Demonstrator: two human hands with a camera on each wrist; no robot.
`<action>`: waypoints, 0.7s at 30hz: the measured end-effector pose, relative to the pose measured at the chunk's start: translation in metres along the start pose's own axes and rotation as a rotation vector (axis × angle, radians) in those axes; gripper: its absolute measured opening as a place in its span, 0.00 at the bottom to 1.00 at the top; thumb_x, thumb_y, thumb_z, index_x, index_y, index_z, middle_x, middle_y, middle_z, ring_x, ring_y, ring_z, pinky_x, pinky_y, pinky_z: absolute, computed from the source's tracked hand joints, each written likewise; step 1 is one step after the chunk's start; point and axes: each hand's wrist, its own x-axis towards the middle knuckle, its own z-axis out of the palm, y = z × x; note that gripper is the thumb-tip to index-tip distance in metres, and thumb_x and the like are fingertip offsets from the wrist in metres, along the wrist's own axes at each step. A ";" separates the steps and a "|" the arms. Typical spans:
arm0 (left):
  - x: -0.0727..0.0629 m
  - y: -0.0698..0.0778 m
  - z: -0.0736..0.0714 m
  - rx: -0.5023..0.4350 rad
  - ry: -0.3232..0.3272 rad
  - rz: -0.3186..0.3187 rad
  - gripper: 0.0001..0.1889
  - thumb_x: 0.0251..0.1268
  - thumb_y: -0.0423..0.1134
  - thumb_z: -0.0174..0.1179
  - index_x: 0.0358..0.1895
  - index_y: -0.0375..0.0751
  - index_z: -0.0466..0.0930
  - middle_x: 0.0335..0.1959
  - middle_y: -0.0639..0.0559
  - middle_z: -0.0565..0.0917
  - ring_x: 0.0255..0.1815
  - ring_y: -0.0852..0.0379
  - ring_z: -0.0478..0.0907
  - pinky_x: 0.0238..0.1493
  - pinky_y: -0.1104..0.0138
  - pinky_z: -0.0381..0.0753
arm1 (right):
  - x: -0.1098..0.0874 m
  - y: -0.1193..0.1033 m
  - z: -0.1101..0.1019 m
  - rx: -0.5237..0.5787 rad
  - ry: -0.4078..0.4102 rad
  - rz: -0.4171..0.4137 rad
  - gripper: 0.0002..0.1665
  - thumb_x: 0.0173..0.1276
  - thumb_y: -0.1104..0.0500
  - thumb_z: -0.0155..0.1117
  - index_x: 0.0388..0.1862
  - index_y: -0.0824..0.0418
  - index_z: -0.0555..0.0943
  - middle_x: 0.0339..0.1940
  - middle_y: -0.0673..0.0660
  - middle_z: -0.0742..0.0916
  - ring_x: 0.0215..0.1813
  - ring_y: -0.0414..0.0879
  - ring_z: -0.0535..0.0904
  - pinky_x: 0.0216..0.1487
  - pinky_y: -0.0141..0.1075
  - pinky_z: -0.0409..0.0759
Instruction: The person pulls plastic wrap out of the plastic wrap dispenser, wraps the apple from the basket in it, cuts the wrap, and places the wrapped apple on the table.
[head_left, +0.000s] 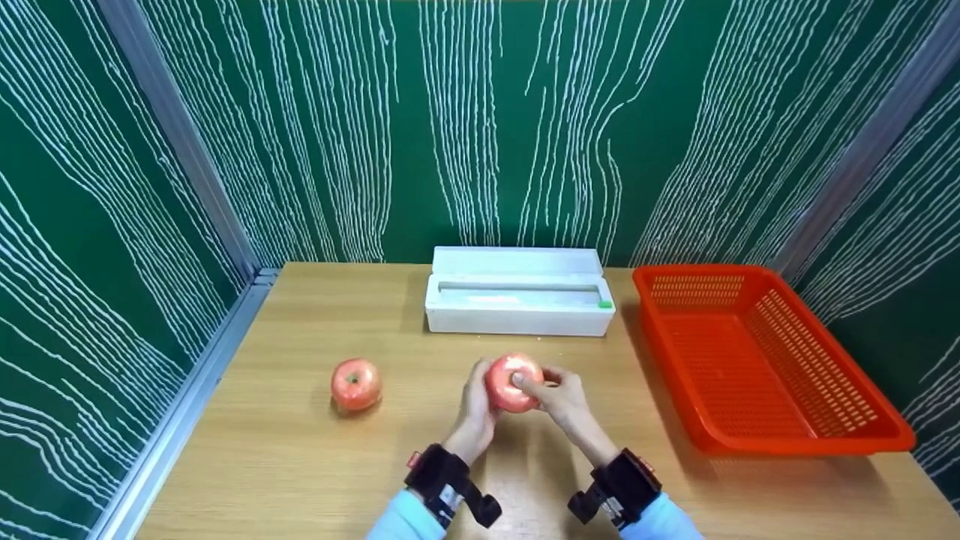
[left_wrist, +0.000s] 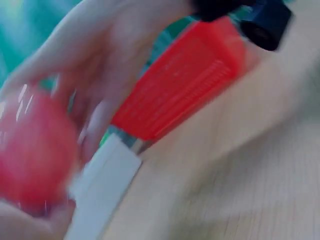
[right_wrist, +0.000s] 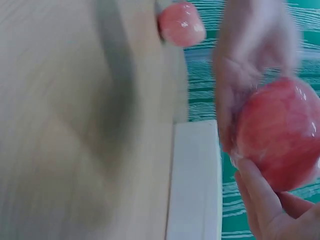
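Both hands hold a red apple [head_left: 514, 382] in clear, glossy film, raised over the wooden table. My left hand [head_left: 477, 405] cups its left side, with the fingertips partly hidden behind it. From the right, my right hand [head_left: 564, 399] grips it with the thumb laid across the top. Crinkled film shows on the apple [right_wrist: 280, 132] near the fingers in the right wrist view. The left wrist view is blurred, with the apple [left_wrist: 35, 145] at its left edge. A second apple [head_left: 356, 385], shiny as well, sits on the table to the left.
Behind the hands stands a long white box [head_left: 521, 321], its lid raised and a small green piece at its right end. An orange-red plastic basket [head_left: 694, 420] with slotted walls occupies the right side. Green, white-streaked panels [head_left: 405, 150] enclose the table [head_left: 300, 465].
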 end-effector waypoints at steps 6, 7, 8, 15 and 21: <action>-0.004 -0.008 0.007 0.197 0.235 0.164 0.26 0.65 0.60 0.42 0.39 0.43 0.82 0.37 0.51 0.83 0.41 0.57 0.76 0.48 0.66 0.71 | 0.002 0.006 0.010 -0.083 0.044 -0.081 0.26 0.53 0.56 0.70 0.46 0.72 0.79 0.36 0.64 0.84 0.32 0.45 0.82 0.32 0.34 0.83; -0.004 -0.010 0.006 0.190 0.267 0.170 0.27 0.64 0.61 0.43 0.37 0.43 0.82 0.36 0.51 0.84 0.40 0.57 0.77 0.47 0.66 0.71 | 0.002 0.007 0.011 -0.097 0.050 -0.085 0.25 0.53 0.56 0.70 0.46 0.72 0.80 0.36 0.64 0.84 0.32 0.45 0.82 0.32 0.34 0.83; -0.003 -0.012 0.004 0.179 0.289 0.172 0.27 0.63 0.62 0.45 0.36 0.43 0.83 0.35 0.51 0.84 0.40 0.57 0.77 0.47 0.66 0.72 | 0.003 0.008 0.012 -0.108 0.050 -0.085 0.25 0.53 0.55 0.70 0.45 0.71 0.80 0.35 0.64 0.84 0.31 0.45 0.82 0.32 0.34 0.83; -0.001 -0.020 -0.006 0.200 0.246 0.158 0.26 0.66 0.59 0.42 0.42 0.43 0.82 0.40 0.50 0.84 0.43 0.57 0.77 0.49 0.65 0.71 | 0.002 0.019 0.014 -0.069 0.010 -0.035 0.29 0.53 0.55 0.71 0.48 0.74 0.77 0.39 0.66 0.83 0.33 0.45 0.81 0.34 0.35 0.83; -0.005 -0.007 -0.015 0.333 0.008 0.210 0.24 0.68 0.50 0.45 0.57 0.35 0.72 0.56 0.41 0.76 0.60 0.47 0.69 0.64 0.56 0.64 | 0.002 0.018 0.009 -0.045 0.033 -0.002 0.33 0.54 0.56 0.70 0.53 0.75 0.72 0.45 0.68 0.78 0.36 0.46 0.80 0.37 0.34 0.82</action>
